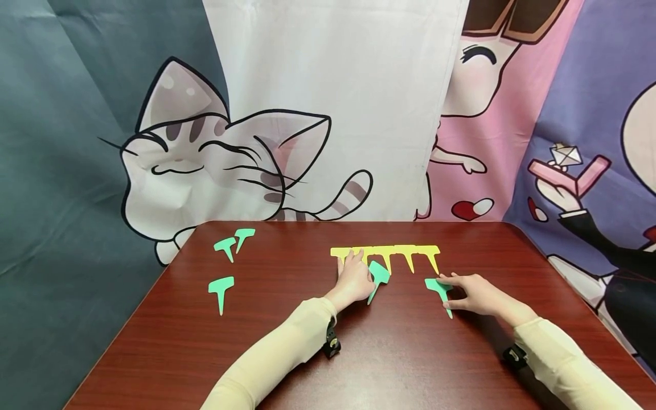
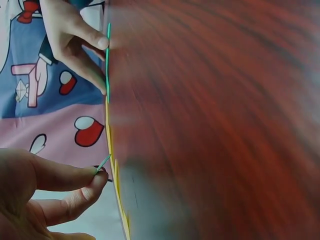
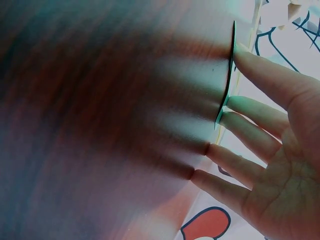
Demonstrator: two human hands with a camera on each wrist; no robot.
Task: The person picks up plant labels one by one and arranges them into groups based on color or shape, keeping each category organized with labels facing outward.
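My left hand [image 1: 353, 279] pinches a green T-shaped plant label [image 1: 379, 273] between thumb and finger, its stem pointing down toward me. In the left wrist view that label [image 2: 103, 162] shows as a thin edge at the fingertips. The same hand's other fingers reach over the left end of a row of yellow plant labels [image 1: 384, 250], heads side by side and stems toward me. Farther right, my right hand [image 1: 476, 293] holds another green plant label [image 1: 438, 287] close over the table, fingers at its head and thumb by its stem.
Three more green plant labels lie apart on the left of the table: one nearer [image 1: 221, 287], two farther back [image 1: 225, 247]. The dark red wooden table [image 1: 389, 364] ends at a cartoon-printed cloth [image 1: 328, 68]. A black device [image 1: 332, 344] is strapped at each wrist.
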